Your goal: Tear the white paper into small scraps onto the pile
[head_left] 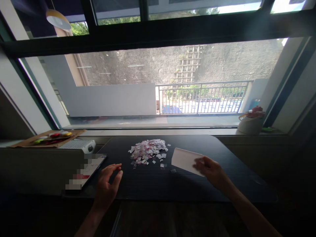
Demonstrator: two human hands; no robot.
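Being held over the black wood-grain table (222,184) is one pale, flat, rectangular card (184,159), gripped at its four-o'clock end by the right hand (209,169). The card is judged light, thin and moderately stiff, liable to crease if squeezed; a hold at an edge or corner is considered sound. At ten o'clock from it, one heap of small white and pinkish paper-like squares (149,151) is noted, too overlapped to be counted and judged easily scattered. The left hand (107,181) is found at about eight o'clock, thumb and fingers narrowly parted, nothing seen held. Farther out, one flat, dark-edged device with a lit screen (92,171) is recorded at nine o'clock, and one white rounded container (250,126) at two o'clock, by the pale windowsill (172,132).
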